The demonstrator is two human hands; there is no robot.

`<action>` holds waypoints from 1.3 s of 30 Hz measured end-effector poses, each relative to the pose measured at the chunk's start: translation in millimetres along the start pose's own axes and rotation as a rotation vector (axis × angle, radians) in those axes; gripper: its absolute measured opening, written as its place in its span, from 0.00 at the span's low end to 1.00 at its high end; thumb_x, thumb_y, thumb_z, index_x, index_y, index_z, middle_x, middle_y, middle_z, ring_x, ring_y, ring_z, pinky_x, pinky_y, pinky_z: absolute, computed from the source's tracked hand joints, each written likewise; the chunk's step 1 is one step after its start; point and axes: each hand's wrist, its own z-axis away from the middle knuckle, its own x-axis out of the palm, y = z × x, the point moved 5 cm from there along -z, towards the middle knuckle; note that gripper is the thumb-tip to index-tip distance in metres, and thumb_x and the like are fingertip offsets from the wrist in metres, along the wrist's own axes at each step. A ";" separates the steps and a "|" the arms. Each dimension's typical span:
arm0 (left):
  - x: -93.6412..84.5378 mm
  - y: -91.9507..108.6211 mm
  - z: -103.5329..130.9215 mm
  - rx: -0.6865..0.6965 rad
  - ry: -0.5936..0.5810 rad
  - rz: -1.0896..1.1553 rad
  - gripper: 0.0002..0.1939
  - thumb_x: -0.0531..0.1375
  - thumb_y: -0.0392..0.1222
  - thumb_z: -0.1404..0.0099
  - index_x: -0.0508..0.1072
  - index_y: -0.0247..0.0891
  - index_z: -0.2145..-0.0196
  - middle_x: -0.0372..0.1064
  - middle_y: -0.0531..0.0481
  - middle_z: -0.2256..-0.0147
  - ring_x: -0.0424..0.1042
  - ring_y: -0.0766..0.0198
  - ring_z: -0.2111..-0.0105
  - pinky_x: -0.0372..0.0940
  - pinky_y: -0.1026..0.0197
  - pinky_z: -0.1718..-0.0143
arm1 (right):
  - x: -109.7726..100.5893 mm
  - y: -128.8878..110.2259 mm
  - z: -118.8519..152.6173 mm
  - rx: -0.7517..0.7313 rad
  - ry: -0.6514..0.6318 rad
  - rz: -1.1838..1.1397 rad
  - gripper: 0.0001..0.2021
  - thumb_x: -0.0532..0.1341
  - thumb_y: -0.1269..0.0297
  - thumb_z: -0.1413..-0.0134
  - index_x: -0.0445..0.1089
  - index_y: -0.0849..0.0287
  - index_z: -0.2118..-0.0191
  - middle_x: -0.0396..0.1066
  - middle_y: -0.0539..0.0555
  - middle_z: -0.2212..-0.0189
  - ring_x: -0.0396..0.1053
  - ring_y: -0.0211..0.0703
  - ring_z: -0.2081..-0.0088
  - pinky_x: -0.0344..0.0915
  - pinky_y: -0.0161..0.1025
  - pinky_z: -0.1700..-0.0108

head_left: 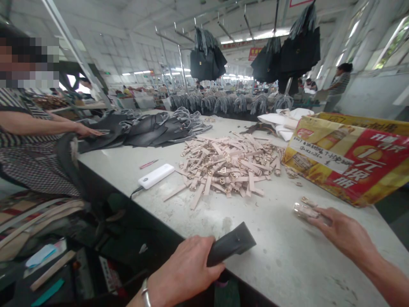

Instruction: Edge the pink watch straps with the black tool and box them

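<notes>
My left hand (187, 270), with a metal bracelet at the wrist, is closed round a black leather-like piece (232, 244). This piece looks folded, and its free end points up and right over the table's front edge. On the right, my right hand (339, 228) is closed on a pale strap (308, 212) with a shiny end, low over the table; blur hides its detail. A small buckle piece (307, 200) shows just behind it. Ahead of both hands spreads a heap of pale pink straps with gold buckles (228, 164) on the white table (198, 219).
A yellow and red carton (348, 160) stands at the right. A white power bank (156, 175) with a cable and a pen (148, 164) lie left of the heap. Black bag pieces (150, 128) cover the far left, where a co-worker's hand (89, 130) touches them.
</notes>
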 end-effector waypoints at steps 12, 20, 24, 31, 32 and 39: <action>-2.8 -15.7 5.7 -0.059 0.040 0.039 0.14 0.53 0.52 0.40 0.72 0.42 0.65 0.73 0.49 0.67 0.72 0.56 0.64 0.64 0.58 0.62 | 40.7 -163.8 -66.9 0.000 -0.111 -0.161 0.22 0.55 0.46 0.46 0.64 0.58 0.53 0.74 0.58 0.69 0.73 0.50 0.67 0.61 0.41 0.68; 0.3 -24.4 10.6 -0.076 0.056 0.058 0.15 0.53 0.52 0.41 0.72 0.42 0.63 0.73 0.49 0.66 0.72 0.56 0.63 0.62 0.60 0.62 | 73.2 -148.4 -104.6 0.105 -0.143 -0.316 0.13 0.55 0.56 0.39 0.69 0.59 0.67 0.70 0.51 0.71 0.67 0.36 0.72 0.65 0.37 0.66; 0.1 -26.2 10.3 -0.086 0.047 0.097 0.13 0.54 0.50 0.41 0.72 0.41 0.65 0.73 0.49 0.67 0.72 0.55 0.64 0.62 0.59 0.63 | 48.8 -104.4 -117.4 0.210 -0.092 -0.493 0.11 0.64 0.62 0.51 0.67 0.60 0.78 0.67 0.48 0.81 0.66 0.37 0.76 0.64 0.36 0.70; 0.7 -21.0 9.0 -0.067 0.035 0.113 0.11 0.53 0.49 0.40 0.71 0.42 0.68 0.72 0.51 0.70 0.73 0.58 0.66 0.61 0.61 0.66 | 8.9 -61.7 -111.3 0.347 -0.015 -0.959 0.12 0.68 0.56 0.64 0.67 0.58 0.78 0.72 0.52 0.78 0.71 0.42 0.74 0.68 0.37 0.72; 1.1 -21.0 9.0 -0.066 0.036 0.112 0.11 0.54 0.49 0.40 0.71 0.42 0.68 0.72 0.51 0.70 0.73 0.58 0.66 0.61 0.61 0.66 | 4.3 -59.2 -106.1 0.358 -0.009 -1.002 0.12 0.68 0.55 0.64 0.69 0.58 0.77 0.74 0.54 0.75 0.71 0.43 0.73 0.68 0.37 0.72; 4.6 -26.5 9.4 -0.094 0.063 0.094 0.14 0.55 0.53 0.41 0.72 0.42 0.64 0.72 0.49 0.67 0.72 0.56 0.64 0.62 0.59 0.63 | -8.6 -66.8 -28.0 0.388 -0.140 -1.093 0.14 0.68 0.54 0.60 0.69 0.60 0.78 0.71 0.54 0.79 0.67 0.41 0.76 0.62 0.34 0.77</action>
